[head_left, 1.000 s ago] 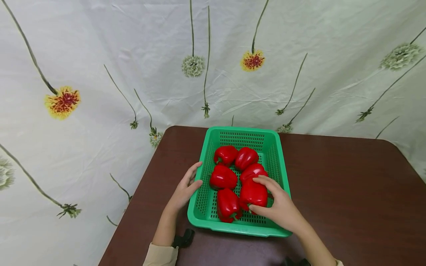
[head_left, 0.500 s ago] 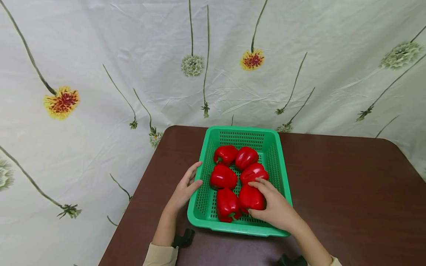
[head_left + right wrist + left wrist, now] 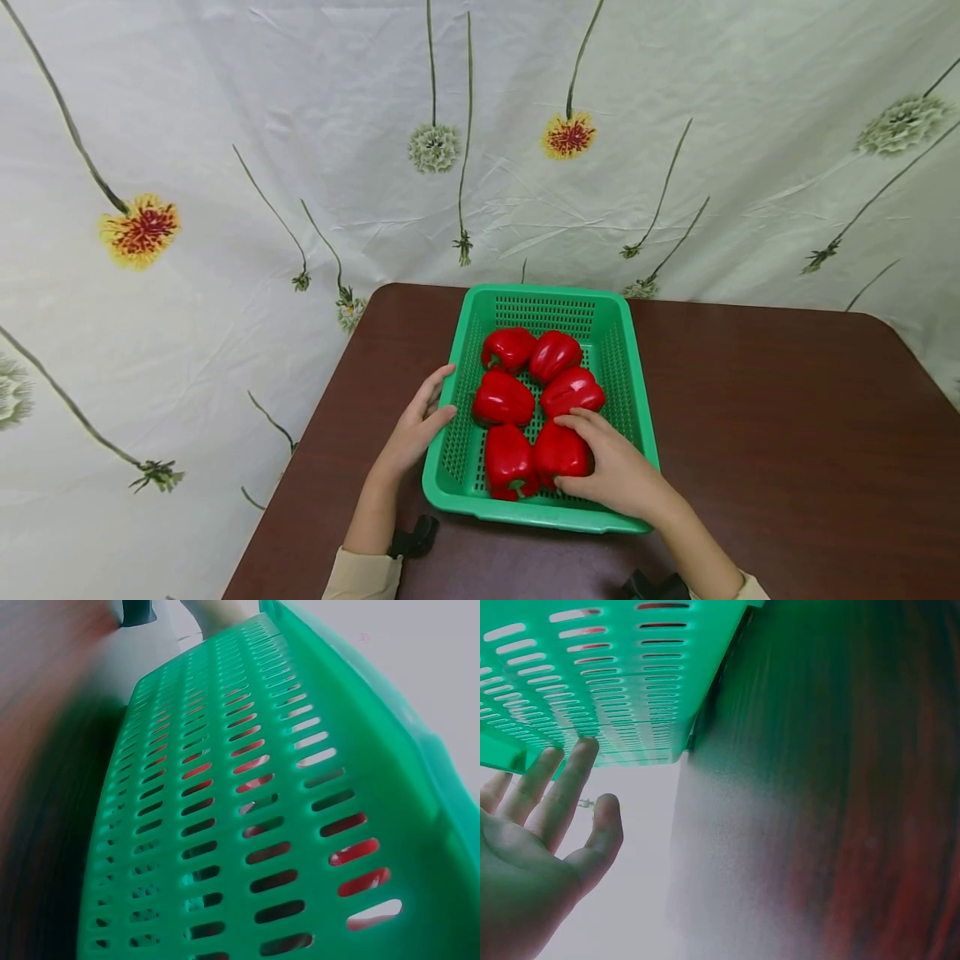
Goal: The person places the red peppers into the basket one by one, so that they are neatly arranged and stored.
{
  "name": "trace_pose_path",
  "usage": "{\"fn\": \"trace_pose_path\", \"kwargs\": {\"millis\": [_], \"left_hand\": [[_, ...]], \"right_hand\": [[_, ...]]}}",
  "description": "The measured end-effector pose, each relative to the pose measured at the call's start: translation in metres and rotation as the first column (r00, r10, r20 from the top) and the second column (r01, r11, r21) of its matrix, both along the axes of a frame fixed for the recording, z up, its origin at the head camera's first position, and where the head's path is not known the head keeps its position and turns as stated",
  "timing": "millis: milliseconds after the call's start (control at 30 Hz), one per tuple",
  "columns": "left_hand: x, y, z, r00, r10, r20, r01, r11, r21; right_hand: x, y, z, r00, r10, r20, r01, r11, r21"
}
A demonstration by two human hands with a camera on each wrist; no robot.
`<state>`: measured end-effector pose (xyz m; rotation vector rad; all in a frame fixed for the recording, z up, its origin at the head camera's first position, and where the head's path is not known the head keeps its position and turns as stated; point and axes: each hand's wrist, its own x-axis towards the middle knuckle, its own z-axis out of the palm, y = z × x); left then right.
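Several red bell peppers lie in two columns inside a green plastic basket (image 3: 538, 518). My right hand (image 3: 618, 471) reaches over the basket's right side and holds the front-right bell pepper (image 3: 561, 454), thumb at its near side and fingers over its far side. That pepper sits against the front-left bell pepper (image 3: 510, 462). At the basket's left rim, my left hand (image 3: 411, 433) rests with thumb and fingers spread. In the left wrist view, its fairly straight fingers (image 3: 581, 761) reach the slotted outer wall (image 3: 622, 675). The right wrist view has only the basket's outer wall (image 3: 225, 795), hiding the right hand.
The basket stands on a dark brown table (image 3: 787, 442), near its back edge. Behind hangs a pale cloth (image 3: 337, 125) printed with flowers. Black straps (image 3: 415, 537) are on both wrists.
My right hand has shifted left and slightly toward me with the front-right pepper, bringing it down beside the front-left one, which has been nudged a little left. The left hand has stayed put.
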<state>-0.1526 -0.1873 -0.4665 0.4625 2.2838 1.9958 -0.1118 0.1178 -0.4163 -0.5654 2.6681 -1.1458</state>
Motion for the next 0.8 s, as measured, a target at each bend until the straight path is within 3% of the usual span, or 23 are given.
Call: {"fn": "trace_pose_path", "kwargs": {"millis": [433, 800], "left_hand": [[-0.0001, 0.0003, -0.0001, 1.0, 0.004, 0.003, -0.004, 1.0, -0.009], [-0.0003, 0.0003, -0.0001, 1.0, 0.001, 0.0, -0.001, 1.0, -0.003]], "right_hand": [[-0.0021, -0.0028, -0.0039, 1.0, 0.025, 0.002, -0.025, 0.999, 0.048], [-0.0038, -0.0027, -0.0047, 0.992, 0.103, 0.074, -0.108, 0.993, 0.054]]}}
